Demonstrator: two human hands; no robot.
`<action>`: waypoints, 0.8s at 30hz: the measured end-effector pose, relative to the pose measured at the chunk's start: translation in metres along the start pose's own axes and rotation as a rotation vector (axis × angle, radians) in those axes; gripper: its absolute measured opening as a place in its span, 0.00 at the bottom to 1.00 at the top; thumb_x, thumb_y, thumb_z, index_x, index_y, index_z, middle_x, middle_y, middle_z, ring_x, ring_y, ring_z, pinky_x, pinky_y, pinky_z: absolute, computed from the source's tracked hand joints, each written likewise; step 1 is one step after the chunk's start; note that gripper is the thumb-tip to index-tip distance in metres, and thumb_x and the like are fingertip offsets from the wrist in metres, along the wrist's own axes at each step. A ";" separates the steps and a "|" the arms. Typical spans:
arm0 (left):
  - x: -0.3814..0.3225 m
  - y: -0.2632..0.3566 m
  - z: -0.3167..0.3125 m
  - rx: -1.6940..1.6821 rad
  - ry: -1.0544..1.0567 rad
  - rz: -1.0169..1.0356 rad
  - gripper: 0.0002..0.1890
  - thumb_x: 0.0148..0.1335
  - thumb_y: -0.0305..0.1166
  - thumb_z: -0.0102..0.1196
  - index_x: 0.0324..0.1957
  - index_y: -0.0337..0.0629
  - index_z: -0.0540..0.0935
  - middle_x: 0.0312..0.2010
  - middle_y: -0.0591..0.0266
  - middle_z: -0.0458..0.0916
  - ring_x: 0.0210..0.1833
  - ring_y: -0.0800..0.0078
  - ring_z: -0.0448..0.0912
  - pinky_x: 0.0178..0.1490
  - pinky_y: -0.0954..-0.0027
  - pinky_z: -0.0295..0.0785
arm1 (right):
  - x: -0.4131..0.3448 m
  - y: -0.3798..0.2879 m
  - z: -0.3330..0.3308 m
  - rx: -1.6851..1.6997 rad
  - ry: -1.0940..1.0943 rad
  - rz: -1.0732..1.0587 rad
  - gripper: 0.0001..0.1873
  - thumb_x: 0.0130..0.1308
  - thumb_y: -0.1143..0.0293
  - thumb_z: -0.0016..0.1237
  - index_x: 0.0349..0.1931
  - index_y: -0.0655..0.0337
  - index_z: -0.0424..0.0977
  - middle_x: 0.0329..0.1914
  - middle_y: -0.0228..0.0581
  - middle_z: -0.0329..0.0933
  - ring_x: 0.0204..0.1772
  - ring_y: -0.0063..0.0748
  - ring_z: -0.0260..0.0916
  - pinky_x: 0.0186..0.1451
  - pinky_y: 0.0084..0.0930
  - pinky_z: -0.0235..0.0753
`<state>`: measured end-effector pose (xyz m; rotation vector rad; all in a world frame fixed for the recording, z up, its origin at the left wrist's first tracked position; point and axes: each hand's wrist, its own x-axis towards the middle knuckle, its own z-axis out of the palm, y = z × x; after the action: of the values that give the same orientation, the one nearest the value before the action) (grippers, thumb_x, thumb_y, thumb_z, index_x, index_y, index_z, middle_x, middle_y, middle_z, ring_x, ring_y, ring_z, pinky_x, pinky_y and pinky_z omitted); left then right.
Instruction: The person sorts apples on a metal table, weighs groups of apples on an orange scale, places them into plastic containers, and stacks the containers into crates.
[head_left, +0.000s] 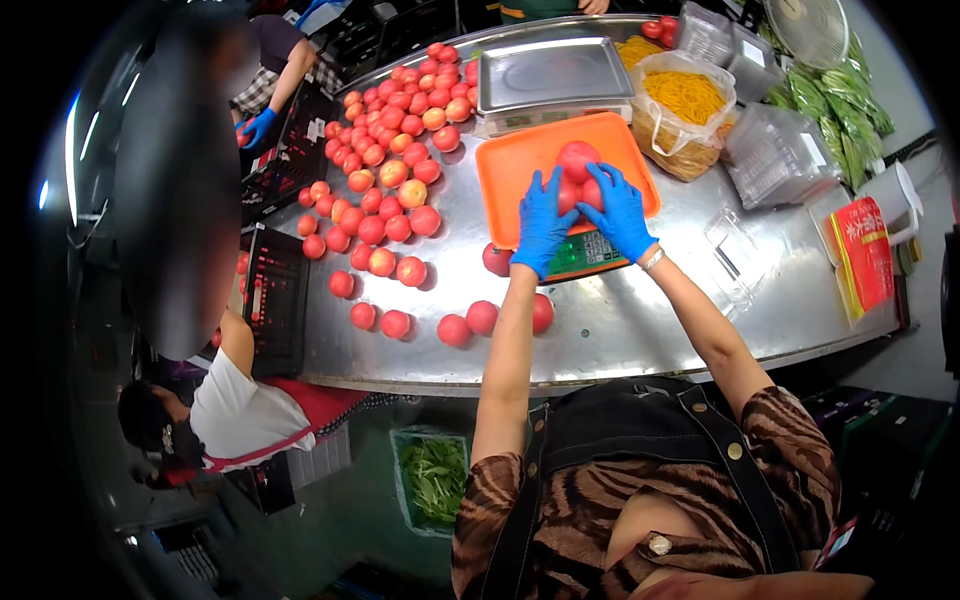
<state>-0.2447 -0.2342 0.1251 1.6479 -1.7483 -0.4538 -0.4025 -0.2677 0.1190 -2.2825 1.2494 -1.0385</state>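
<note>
My left hand and my right hand, both in blue gloves, cup red tomatoes on an orange plastic tray. Three tomatoes show there; the lower two are partly covered by my fingers, and the far one rests beyond my fingertips. Beneath the tray is a digital scale, its green keypad panel showing between my wrists. One tomato sits left of the panel, beside my left wrist. Nearer me, a short row of larger tomatoes lies on the metal table, partly behind my left forearm.
Many loose tomatoes cover the table's left side. Behind the tray stands another scale with a steel pan. To the right are a bag of yellow strips, clear plastic containers and a red packet. People work beside black crates.
</note>
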 end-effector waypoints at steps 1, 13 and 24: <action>-0.003 0.004 -0.003 -0.032 0.081 0.041 0.39 0.45 0.34 0.62 0.60 0.42 0.59 0.61 0.44 0.55 0.61 0.51 0.59 0.61 0.62 0.57 | 0.000 0.005 -0.004 0.039 -0.017 0.019 0.34 0.51 0.57 0.53 0.57 0.61 0.58 0.55 0.50 0.61 0.55 0.47 0.62 0.56 0.37 0.63; -0.181 -0.021 -0.013 -0.089 0.389 -0.258 0.36 0.50 0.36 0.59 0.60 0.37 0.58 0.59 0.48 0.56 0.62 0.53 0.55 0.64 0.58 0.50 | -0.181 0.048 -0.091 0.049 -0.200 0.530 0.27 0.55 0.61 0.52 0.53 0.65 0.64 0.44 0.47 0.71 0.49 0.40 0.68 0.52 0.31 0.66; -0.174 -0.043 0.019 0.333 0.245 -0.270 0.32 0.46 0.36 0.61 0.54 0.38 0.65 0.52 0.48 0.63 0.59 0.51 0.57 0.62 0.52 0.49 | -0.145 0.033 -0.107 -0.018 -0.507 0.152 0.14 0.58 0.61 0.47 0.40 0.59 0.75 0.42 0.43 0.75 0.39 0.36 0.74 0.44 0.28 0.72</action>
<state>-0.2328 -0.0745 0.0417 2.0907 -1.4836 -0.0725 -0.5507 -0.1607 0.1077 -2.2234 1.1856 -0.3592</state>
